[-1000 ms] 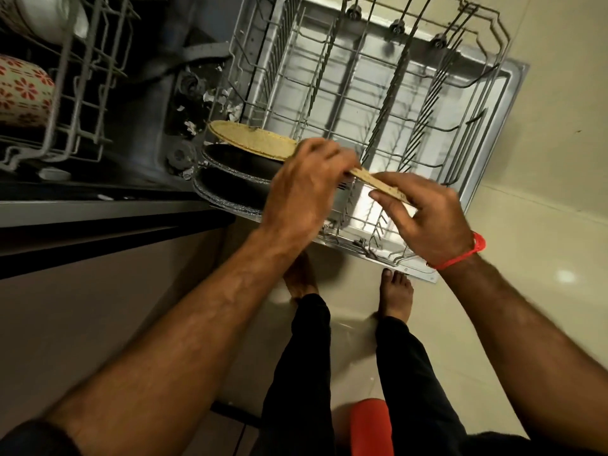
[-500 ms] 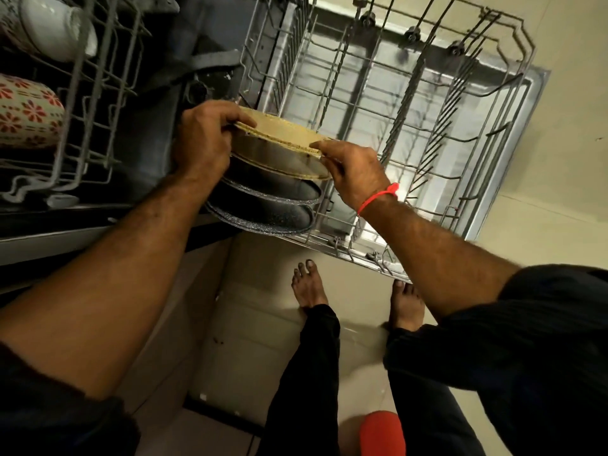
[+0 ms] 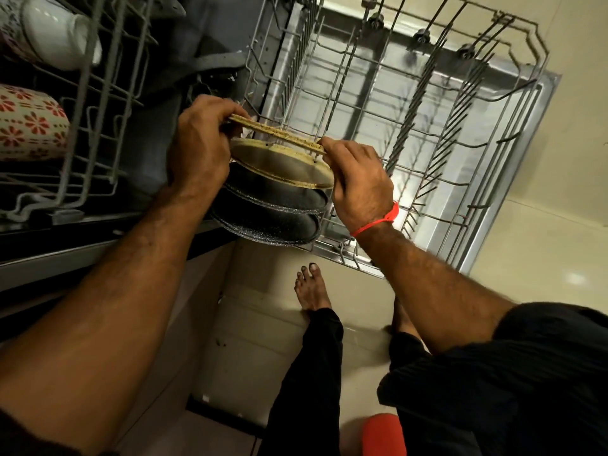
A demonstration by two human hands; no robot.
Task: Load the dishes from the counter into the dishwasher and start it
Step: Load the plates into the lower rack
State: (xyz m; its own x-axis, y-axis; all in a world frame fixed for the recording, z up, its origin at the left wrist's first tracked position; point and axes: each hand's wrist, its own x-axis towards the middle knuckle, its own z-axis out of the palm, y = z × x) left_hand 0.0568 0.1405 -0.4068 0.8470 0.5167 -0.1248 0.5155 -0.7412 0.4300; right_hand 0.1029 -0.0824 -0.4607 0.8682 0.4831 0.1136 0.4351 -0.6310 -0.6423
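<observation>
Two hands on one soiled plate, centre of the frame: the left hand grips its left rim with fingers curled over the edge, the right hand pinches its right rim between thumb and fingertips. The plate is seen edge-on, speckled with food residue, held above the pulled-out lower rack at its near-left corner.

Three dishes already stand on edge in that corner, just below the held plate: a steel plate with a yellowed rim nearest it, then a dark speckled plate, then a second dark plate at the rack's front edge. Whether the held plate touches the steel one cannot be told.

One red thread round the right wrist.

Upper rack, upper left of the frame, grey wire; it carries a white cup lying on its side and a cream bowl with red flower print.

Open dishwasher door, right of centre, steel-lined, under the lower rack.

Lower frame: the person's bare feet on a pale floor, dark trouser legs, and a red object at the bottom edge, too cropped to name.
</observation>
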